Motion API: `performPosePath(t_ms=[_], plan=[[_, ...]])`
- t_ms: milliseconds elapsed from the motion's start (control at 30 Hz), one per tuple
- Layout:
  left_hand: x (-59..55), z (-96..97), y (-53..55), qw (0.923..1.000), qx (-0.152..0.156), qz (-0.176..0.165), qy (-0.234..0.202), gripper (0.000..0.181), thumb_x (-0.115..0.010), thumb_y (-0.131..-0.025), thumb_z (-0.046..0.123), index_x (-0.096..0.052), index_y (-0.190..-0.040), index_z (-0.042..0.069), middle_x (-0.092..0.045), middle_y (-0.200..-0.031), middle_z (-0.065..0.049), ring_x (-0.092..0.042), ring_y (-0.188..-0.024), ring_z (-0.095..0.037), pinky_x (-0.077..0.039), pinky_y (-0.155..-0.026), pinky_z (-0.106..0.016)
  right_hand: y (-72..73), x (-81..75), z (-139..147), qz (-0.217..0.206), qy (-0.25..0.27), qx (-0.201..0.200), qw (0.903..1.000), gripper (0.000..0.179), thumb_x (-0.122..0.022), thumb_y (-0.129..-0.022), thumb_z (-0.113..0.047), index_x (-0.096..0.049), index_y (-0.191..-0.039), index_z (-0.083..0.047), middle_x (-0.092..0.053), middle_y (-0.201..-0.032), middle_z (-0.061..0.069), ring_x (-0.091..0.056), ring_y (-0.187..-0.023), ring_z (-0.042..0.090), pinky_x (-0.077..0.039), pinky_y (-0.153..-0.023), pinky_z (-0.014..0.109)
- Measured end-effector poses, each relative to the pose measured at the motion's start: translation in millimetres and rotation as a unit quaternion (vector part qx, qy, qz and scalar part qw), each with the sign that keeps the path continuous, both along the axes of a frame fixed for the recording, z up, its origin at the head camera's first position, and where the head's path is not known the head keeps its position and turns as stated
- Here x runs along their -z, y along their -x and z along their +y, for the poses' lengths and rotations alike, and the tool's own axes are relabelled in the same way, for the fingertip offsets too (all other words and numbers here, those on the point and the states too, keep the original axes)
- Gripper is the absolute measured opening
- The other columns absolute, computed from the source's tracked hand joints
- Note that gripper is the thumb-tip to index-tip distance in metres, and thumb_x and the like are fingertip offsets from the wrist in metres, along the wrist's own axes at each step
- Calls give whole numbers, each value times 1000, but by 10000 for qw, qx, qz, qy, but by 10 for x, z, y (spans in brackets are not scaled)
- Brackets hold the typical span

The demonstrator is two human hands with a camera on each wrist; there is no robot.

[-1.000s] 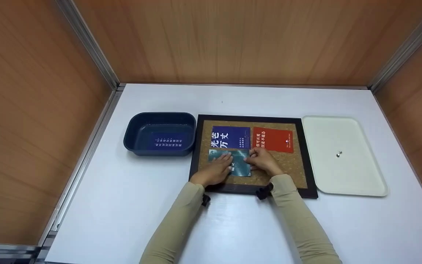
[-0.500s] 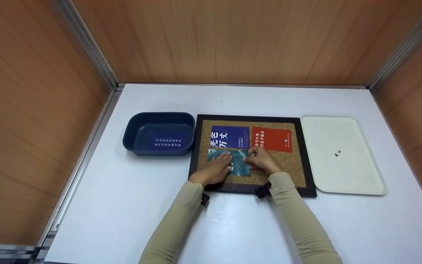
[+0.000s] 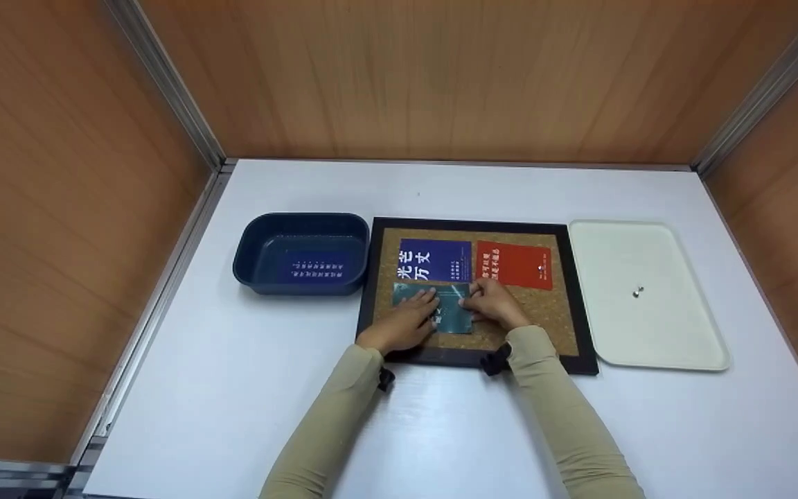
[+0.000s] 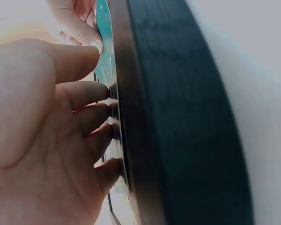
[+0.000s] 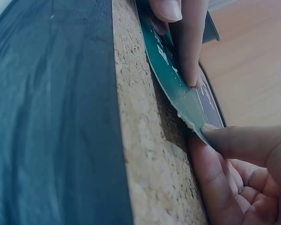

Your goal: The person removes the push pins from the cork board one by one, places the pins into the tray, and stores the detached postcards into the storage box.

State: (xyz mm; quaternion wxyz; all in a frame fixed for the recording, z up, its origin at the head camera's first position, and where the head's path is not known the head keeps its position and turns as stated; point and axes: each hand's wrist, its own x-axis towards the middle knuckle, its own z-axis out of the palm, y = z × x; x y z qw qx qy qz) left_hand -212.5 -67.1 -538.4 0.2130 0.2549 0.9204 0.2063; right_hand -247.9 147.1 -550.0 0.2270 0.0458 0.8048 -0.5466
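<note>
A green card [image 3: 453,317] with white writing lies on the cork board [image 3: 537,319], below a blue card [image 3: 440,258] and a red card [image 3: 520,265]. My left hand [image 3: 407,322] rests on the green card's left part with fingers straight, fingertips pressing down in the left wrist view. At the card's right edge, my right hand [image 3: 497,305] pinches it between thumb [image 5: 243,140] and curled fingers. That edge bends up off the cork in the right wrist view. Part of the green card is hidden under the left hand.
A dark blue basin [image 3: 253,274] with a blue printed card [image 3: 316,267] in it stands left of the board. The cream tray [image 3: 662,333] at right bears small metal pins [image 3: 637,292]. The board has a black frame [image 3: 584,333]; wooden panels [image 3: 440,83] border the table.
Both hands stay on the green card in nearly the same place. Only a slight shift of the whole head view shows.
</note>
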Motion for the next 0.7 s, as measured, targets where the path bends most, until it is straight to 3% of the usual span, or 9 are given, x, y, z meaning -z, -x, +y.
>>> performPosePath(t_ms=[133,400,533,700], plan=[[-4,-12,11,9997,37,-24,-222,52,-40,-104,29,-30,-151,10,-17,-161,-5,-11,-150,-23,-14,-122,-43,-3,10,-1,100,-137,-27,9999,17,-66,-87,-5,-50,-92,-4,-48,-71,1,-55,-55,10,-52,-51,21],[-112,-110,65,9936,-251,-72,-1095,49,-43,-103,25,-36,-149,7,-23,-159,-12,-15,-149,-29,-18,-121,-47,4,13,-10,133,-195,-34,9997,19,-67,-87,-6,-50,-94,-2,-50,-74,2,-55,-55,10,-52,-50,21],[-222,-214,106,9853,-525,109,-1624,48,-43,-104,26,-37,-148,9,-28,-157,-14,-21,-147,-31,-20,-120,-49,-7,5,-14,57,-181,20,9998,21,-67,-87,-5,-49,-96,-2,-49,-74,2,-56,-55,10,-52,-51,21],[-367,-378,193,9691,-979,542,-2198,48,-44,-103,26,-37,-149,13,-29,-157,-8,-24,-147,-28,-20,-120,-46,-12,-4,-13,48,-193,56,9998,20,-68,-86,-5,-50,-95,-3,-49,-74,1,-56,-55,9,-52,-51,20]])
